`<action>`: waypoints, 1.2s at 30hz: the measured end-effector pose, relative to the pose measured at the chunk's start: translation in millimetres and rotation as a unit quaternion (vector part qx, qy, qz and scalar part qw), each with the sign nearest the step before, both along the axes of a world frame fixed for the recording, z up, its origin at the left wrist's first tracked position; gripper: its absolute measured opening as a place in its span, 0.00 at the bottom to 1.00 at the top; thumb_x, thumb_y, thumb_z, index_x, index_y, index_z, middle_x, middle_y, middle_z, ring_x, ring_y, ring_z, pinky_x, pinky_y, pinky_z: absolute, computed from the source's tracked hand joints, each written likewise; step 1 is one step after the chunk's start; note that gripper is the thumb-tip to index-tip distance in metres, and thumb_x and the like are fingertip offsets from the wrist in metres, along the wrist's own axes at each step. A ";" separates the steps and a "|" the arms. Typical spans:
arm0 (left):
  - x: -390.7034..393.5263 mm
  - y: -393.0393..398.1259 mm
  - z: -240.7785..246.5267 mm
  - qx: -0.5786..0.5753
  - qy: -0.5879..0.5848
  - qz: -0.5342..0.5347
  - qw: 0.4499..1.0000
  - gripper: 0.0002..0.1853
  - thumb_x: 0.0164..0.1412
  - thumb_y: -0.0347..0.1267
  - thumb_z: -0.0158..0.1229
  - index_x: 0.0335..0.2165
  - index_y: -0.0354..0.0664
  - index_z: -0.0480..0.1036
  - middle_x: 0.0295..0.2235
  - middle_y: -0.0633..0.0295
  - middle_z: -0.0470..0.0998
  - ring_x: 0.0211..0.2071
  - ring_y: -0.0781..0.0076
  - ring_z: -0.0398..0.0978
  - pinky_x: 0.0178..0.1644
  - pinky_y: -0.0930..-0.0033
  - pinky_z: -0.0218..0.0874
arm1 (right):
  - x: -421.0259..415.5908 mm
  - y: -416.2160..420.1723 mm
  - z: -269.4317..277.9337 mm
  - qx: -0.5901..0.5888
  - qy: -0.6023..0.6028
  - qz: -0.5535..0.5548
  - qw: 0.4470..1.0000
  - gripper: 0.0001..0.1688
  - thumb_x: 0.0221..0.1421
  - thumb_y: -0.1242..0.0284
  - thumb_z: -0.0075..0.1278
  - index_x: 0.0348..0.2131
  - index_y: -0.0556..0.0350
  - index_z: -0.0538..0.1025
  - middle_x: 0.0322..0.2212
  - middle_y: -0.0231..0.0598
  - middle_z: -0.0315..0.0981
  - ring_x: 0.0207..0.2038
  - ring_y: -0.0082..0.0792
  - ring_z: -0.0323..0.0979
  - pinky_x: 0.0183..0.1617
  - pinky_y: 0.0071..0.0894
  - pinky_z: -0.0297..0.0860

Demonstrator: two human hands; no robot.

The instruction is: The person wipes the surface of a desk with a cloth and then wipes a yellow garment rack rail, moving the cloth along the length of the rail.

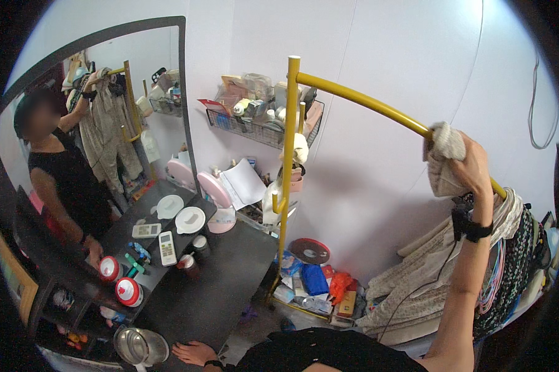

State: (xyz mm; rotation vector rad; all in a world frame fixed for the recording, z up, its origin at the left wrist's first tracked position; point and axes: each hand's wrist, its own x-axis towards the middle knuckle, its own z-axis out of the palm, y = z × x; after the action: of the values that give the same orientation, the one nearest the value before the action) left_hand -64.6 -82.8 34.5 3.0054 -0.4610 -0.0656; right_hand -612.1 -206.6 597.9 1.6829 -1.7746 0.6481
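My right hand [472,162] is raised and grips a beige cloth [447,169], which is folded around the top rail [368,100] of a yellow metal clothes rack. Garments hang on the same rail beyond it, among them a mottled beige one [414,274] and a dark speckled one [507,274]. My left hand [195,353] lies palm down on a black table [210,297], holding nothing. Just left of its fingertips stands a shiny metal pot [142,346].
A large mirror [121,107] reflects a person and the rack. On the black furniture sit a remote control [167,249], a white lid [190,220] and red-and-white jars [129,292]. A loaded wire basket [256,125] hangs on the wall. Bags and boxes [316,283] crowd the rack's base.
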 end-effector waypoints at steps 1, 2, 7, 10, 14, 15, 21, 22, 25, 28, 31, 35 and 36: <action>-0.1 -0.5 -1.3 0.001 0.002 0.003 1.000 0.27 0.67 0.35 0.45 0.61 0.39 0.54 0.65 0.52 0.49 0.68 0.56 0.43 0.69 0.54 0.41 | 14.6 -8.2 0.8 -0.002 0.011 -0.004 1.000 0.22 0.45 0.73 0.51 0.43 0.56 0.77 0.35 0.50 0.79 0.38 0.49 0.78 0.44 0.42 0.72; 0.1 -0.9 -3.1 0.007 0.006 -0.001 1.000 0.27 0.67 0.35 0.46 0.61 0.39 0.54 0.65 0.52 0.49 0.68 0.56 0.43 0.69 0.54 0.41 | 30.2 -16.0 1.8 -0.003 0.021 -0.007 1.000 0.24 0.42 0.73 0.52 0.44 0.55 0.77 0.36 0.51 0.78 0.39 0.52 0.77 0.45 0.45 0.72; 3.1 2.7 -14.2 -0.003 0.006 -0.012 1.000 0.28 0.66 0.33 0.47 0.61 0.38 0.54 0.65 0.51 0.49 0.68 0.55 0.44 0.69 0.53 0.40 | 108.4 -68.8 3.6 -0.022 0.060 0.005 0.998 0.20 0.46 0.69 0.55 0.42 0.50 0.78 0.34 0.48 0.79 0.37 0.49 0.78 0.44 0.45 0.73; 0.6 -0.6 0.3 -0.004 0.026 -0.004 1.000 0.27 0.65 0.33 0.47 0.60 0.38 0.54 0.65 0.51 0.50 0.68 0.55 0.44 0.69 0.52 0.40 | 148.6 -98.1 4.7 -0.017 0.074 0.028 0.997 0.21 0.46 0.69 0.53 0.43 0.51 0.78 0.34 0.50 0.79 0.37 0.53 0.77 0.43 0.48 0.71; 9.8 7.9 -41.7 -0.040 -0.048 -0.025 0.998 0.26 0.65 0.33 0.46 0.59 0.37 0.55 0.65 0.50 0.51 0.68 0.54 0.44 0.69 0.52 0.39 | 188.5 -134.6 21.2 0.000 0.022 0.094 0.995 0.19 0.49 0.66 0.53 0.41 0.54 0.77 0.32 0.51 0.79 0.37 0.53 0.77 0.43 0.49 0.72; 11.1 8.3 -49.5 -0.054 -0.060 -0.036 0.996 0.26 0.66 0.33 0.46 0.59 0.37 0.56 0.65 0.50 0.51 0.68 0.53 0.44 0.69 0.53 0.39 | 191.4 -144.2 26.3 -0.054 -0.019 0.107 0.993 0.19 0.49 0.66 0.52 0.41 0.54 0.77 0.32 0.52 0.79 0.37 0.54 0.77 0.43 0.49 0.72; 8.1 14.2 -40.0 -0.072 -0.072 -0.065 0.993 0.27 0.63 0.34 0.48 0.58 0.35 0.57 0.64 0.50 0.53 0.67 0.53 0.44 0.69 0.53 0.36 | 231.0 -197.6 41.7 -0.168 -0.080 0.237 0.954 0.19 0.49 0.65 0.54 0.40 0.54 0.77 0.32 0.53 0.79 0.37 0.54 0.77 0.42 0.48 0.72; 4.3 13.2 -35.1 -0.081 -0.075 -0.074 0.991 0.27 0.63 0.34 0.48 0.58 0.35 0.57 0.64 0.50 0.53 0.67 0.53 0.44 0.69 0.53 0.36 | 235.5 -201.1 36.7 -0.088 -0.005 0.235 0.968 0.19 0.49 0.65 0.55 0.41 0.54 0.77 0.32 0.53 0.79 0.38 0.54 0.77 0.42 0.48 0.72; 5.2 11.4 -32.4 -0.099 -0.059 -0.072 0.991 0.27 0.63 0.36 0.48 0.57 0.34 0.57 0.63 0.49 0.54 0.67 0.51 0.44 0.69 0.51 0.35 | 255.2 -201.7 26.5 -0.020 0.117 0.170 0.978 0.22 0.47 0.64 0.56 0.43 0.52 0.76 0.36 0.52 0.78 0.41 0.54 0.76 0.44 0.49 0.71; 7.2 15.1 -27.6 -0.120 -0.051 -0.067 0.989 0.27 0.61 0.35 0.48 0.56 0.33 0.58 0.62 0.47 0.55 0.67 0.49 0.45 0.69 0.50 0.35 | 267.8 -201.7 39.7 0.052 0.118 0.123 0.984 0.20 0.48 0.64 0.54 0.42 0.50 0.76 0.40 0.51 0.77 0.45 0.53 0.74 0.46 0.50 0.70; 5.1 18.5 -32.4 -0.142 -0.075 -0.069 0.985 0.27 0.59 0.32 0.50 0.55 0.32 0.59 0.62 0.47 0.55 0.66 0.48 0.46 0.69 0.49 0.36 | 266.2 -216.2 43.9 0.048 0.132 0.094 0.986 0.18 0.48 0.66 0.52 0.40 0.51 0.77 0.35 0.53 0.78 0.41 0.55 0.75 0.45 0.51 0.70; 6.4 15.0 -19.4 -0.163 -0.051 -0.064 0.983 0.26 0.58 0.31 0.50 0.54 0.30 0.60 0.61 0.47 0.56 0.66 0.48 0.46 0.68 0.48 0.36 | 262.1 -233.5 48.9 0.043 0.060 0.105 0.992 0.17 0.46 0.69 0.50 0.37 0.55 0.78 0.34 0.55 0.78 0.40 0.57 0.76 0.45 0.50 0.70; 5.1 8.2 -26.4 -0.165 -0.054 -0.075 0.982 0.26 0.58 0.31 0.50 0.53 0.30 0.60 0.61 0.47 0.56 0.66 0.48 0.47 0.68 0.48 0.36 | 249.7 -232.2 56.7 0.050 0.030 0.125 0.990 0.18 0.45 0.68 0.50 0.37 0.56 0.78 0.34 0.55 0.78 0.40 0.56 0.76 0.45 0.50 0.70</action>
State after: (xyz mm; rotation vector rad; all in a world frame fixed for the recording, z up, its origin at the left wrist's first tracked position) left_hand -59.5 -74.6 8.1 2.6536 -0.6388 0.1492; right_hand -362.4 -438.8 654.6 1.9921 -1.5914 0.6170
